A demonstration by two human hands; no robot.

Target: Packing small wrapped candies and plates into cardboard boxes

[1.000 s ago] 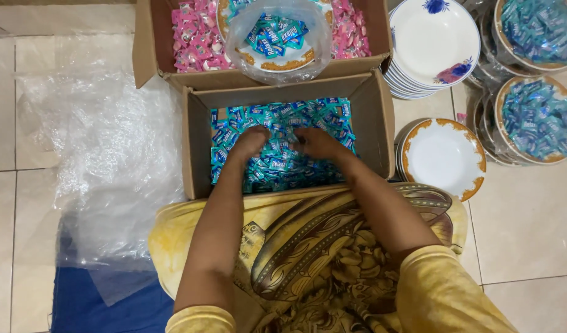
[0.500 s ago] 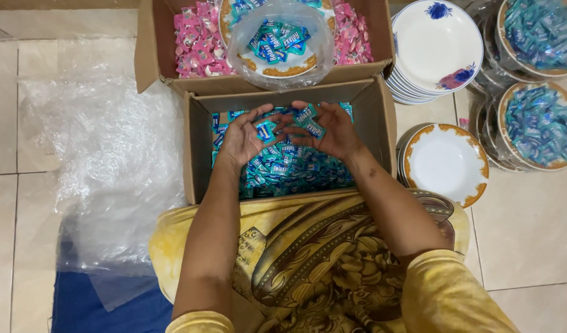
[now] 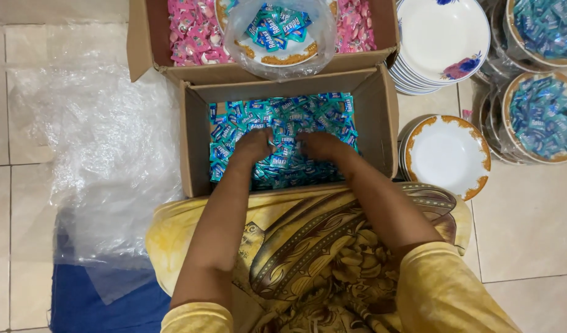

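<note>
A cardboard box (image 3: 382,117) in front of my lap is filled with small blue and teal wrapped candies (image 3: 283,120). My left hand (image 3: 254,147) and my right hand (image 3: 318,145) are both pushed down into the candies near the middle of the box, fingers curled and partly buried. Behind it, a plate in a clear plastic bag (image 3: 274,37) holds a pile of the same blue candies. It rests on a second cardboard box (image 3: 148,49) filled with pink wrapped candies (image 3: 191,31).
A stack of white plates with a flower print (image 3: 444,43) stands at the back right. A gold-rimmed white plate stack (image 3: 447,154) sits beside the near box. Bagged plates of blue candies (image 3: 542,117) lie at far right. Clear plastic sheets (image 3: 92,142) cover the tile floor at left.
Half a second ago both hands were lifted above the box with candies in them. Now they are down in the candy pile again, as they were a second ago.
</note>
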